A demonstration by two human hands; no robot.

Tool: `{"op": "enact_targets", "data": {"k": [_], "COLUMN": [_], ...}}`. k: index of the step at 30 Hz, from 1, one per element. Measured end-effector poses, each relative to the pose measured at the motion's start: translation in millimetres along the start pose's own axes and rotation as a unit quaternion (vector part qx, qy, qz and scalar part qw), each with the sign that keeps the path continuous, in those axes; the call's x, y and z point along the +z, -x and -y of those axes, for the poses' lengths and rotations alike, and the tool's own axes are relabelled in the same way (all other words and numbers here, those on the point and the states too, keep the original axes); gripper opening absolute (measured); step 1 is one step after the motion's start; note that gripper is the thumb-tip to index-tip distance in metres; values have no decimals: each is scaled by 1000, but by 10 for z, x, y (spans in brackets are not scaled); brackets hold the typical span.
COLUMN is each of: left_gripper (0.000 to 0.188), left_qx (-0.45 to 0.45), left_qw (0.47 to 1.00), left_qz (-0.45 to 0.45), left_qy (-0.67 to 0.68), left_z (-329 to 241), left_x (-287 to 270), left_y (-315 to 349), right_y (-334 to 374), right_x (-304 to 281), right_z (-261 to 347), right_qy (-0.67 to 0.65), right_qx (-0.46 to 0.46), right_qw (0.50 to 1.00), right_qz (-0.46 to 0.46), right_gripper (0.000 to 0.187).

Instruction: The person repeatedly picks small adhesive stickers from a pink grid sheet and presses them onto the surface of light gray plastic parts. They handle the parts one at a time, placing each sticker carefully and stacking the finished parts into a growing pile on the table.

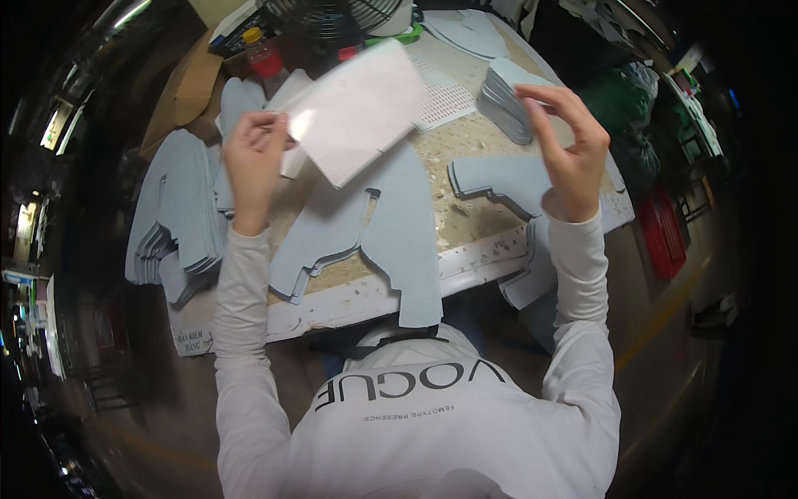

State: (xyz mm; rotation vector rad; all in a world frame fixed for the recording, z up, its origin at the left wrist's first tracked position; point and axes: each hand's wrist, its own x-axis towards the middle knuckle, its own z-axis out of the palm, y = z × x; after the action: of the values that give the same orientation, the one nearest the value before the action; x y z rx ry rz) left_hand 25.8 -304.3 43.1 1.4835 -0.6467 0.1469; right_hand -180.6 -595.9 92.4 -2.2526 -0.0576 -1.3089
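My left hand (258, 158) pinches the lower left edge of a whitish-pink label sheet (362, 108), which is tilted above the table and slightly blurred. Small rows of print cover it. My right hand (575, 150) is raised on the right, thumb and forefinger tips close together in a pinch; whatever is between them is too small to make out. Beneath the sheet, a stack of grey-blue cut pieces (399, 224) with a slit lies at the table's front edge. More cut pieces (499, 177) lie nearer my right hand, partly past the edge.
A tall pile of similar pieces (179, 200) stands at the left. Another stack (504, 104) and a printed label sheet (445, 96) lie farther back. A fan (332, 17), a red bottle with a yellow cap (264, 58) and a cardboard box (179, 100) line the far side.
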Motion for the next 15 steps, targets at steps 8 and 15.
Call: {"op": "enact_targets", "data": {"k": [8,15], "left_gripper": [12,11], "left_qx": [-230,-256], "left_qw": [966,958], "left_qz": [71,75], "left_qy": [91,105], "left_z": [333,371], "left_x": [262,239], "left_y": [378,426], "right_y": [-240,31], "right_x": [1476,1851], "right_z": [126,47], "right_qy": [-105,-155], "right_qx": [-152,-69], "right_qw": [964,956], "right_qz": [192,241], "right_gripper": [11,13]}}
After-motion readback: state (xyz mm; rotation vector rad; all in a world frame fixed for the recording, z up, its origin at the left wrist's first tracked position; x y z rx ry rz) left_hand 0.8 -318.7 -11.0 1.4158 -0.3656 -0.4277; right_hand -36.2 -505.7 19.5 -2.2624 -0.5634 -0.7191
